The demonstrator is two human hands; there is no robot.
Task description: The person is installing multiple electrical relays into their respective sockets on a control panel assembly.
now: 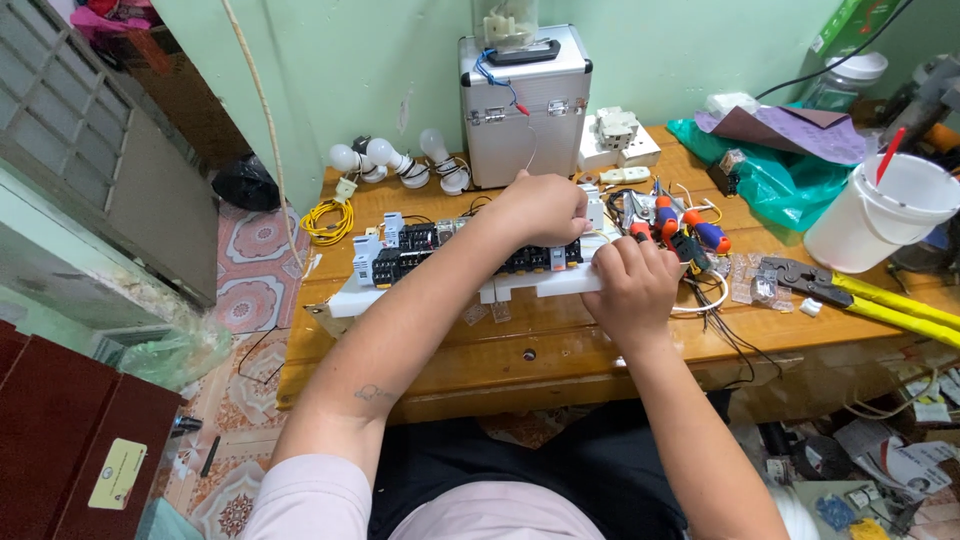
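Head view: 2 hands on 1 white board [520,285] w/ black relay sockets, mid wooden bench [500,350]. Left hand [545,208] curled shut over far edge, right hand [632,280] fingers bent, gripping near edge. 3 bulbs [395,160], 1 bucket [885,215]. Fingertips hidden; small parts unclear.

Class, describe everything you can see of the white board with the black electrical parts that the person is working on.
The white board is a long, flat panel, plastic by its look, lying lengthwise on the wooden table in front of the silver case. Rows of black terminal blocks and relay sockets sit on top, with pale blue-white modules at its left end. The left hand rests over the middle parts; the right hand presses on its right end. Thin wires trail off to the right.
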